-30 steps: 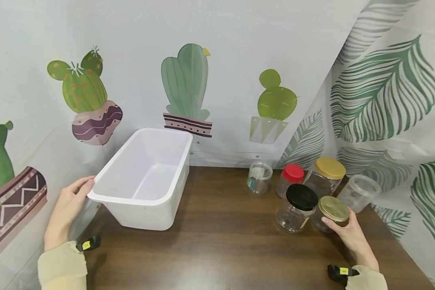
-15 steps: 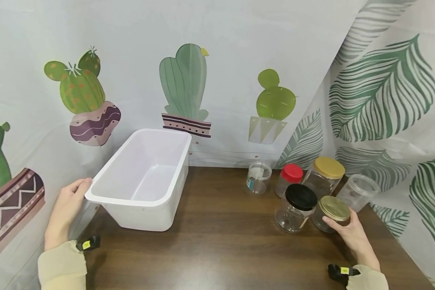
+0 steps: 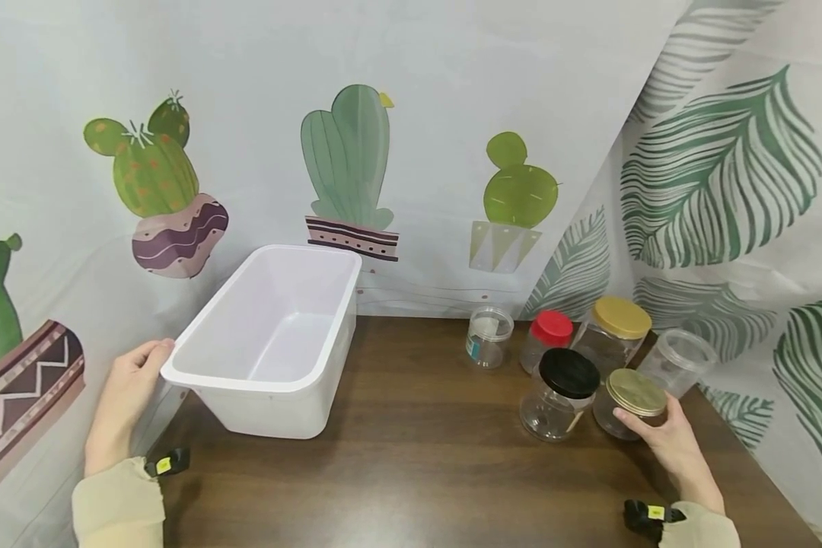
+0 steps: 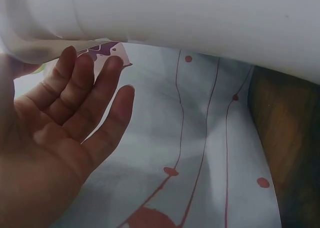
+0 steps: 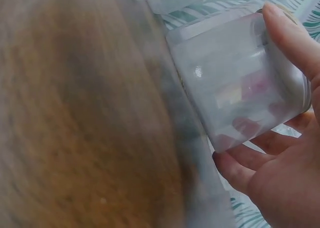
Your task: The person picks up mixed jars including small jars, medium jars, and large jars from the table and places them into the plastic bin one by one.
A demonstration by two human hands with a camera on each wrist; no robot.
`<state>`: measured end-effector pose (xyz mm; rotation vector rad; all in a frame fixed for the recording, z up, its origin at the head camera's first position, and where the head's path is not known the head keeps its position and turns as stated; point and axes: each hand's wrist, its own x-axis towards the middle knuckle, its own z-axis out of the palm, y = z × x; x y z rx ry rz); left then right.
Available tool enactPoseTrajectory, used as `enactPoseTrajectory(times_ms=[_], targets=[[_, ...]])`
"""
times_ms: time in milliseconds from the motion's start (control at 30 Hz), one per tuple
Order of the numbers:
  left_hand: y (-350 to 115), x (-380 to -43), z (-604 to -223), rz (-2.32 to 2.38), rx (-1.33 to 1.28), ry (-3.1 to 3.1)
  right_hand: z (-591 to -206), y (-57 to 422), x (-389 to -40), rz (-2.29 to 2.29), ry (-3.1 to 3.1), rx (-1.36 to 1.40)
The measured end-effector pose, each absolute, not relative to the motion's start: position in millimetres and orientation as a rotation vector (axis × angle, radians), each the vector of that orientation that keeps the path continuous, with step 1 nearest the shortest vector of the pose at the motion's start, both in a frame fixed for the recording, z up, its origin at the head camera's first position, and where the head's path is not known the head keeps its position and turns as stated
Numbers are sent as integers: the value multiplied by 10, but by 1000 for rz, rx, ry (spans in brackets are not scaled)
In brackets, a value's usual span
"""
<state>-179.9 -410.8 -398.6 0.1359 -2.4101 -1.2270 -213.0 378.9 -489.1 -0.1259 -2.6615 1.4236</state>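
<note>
A deep white plastic tub (image 3: 274, 411) stands on the left of the table. My left hand (image 3: 129, 388) holds its near left corner by the rim; in the left wrist view the bent fingers (image 4: 107, 87) lie under the overhanging rim, and most of the thumb is hidden. At the right, my right hand (image 3: 674, 445) grips a clear jar with a gold lid (image 3: 635, 391). Its thumb is at the lid's edge and the fingers wrap the far side, as the right wrist view of the clear jar wall (image 5: 235, 82) shows.
Close left of the gripped jar is a black-lidded jar (image 3: 551, 415). Behind stand a red-lidded jar (image 3: 551, 329), a yellow-lidded jar (image 3: 619, 318), a lidless clear jar (image 3: 489, 339) and a translucent cup (image 3: 681, 361). A printed cloth (image 3: 425, 114) backs the brown table (image 3: 411, 457).
My right hand and the gold-lidded jar have shifted slightly right, away from the black-lidded jar. My left hand stays at the tub's corner.
</note>
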Motion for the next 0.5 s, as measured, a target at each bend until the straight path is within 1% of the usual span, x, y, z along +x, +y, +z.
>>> enactPoseTrajectory(times_ms=[267,500], targets=[[-4084,-1789,-3972,-1203,197,-2423,-4774,3775,-2074,1361,-2563,-114],[-4075,-1770,-3960,-1152,234,-2447,-4531,3780,-2060,1243,-2569,-152]])
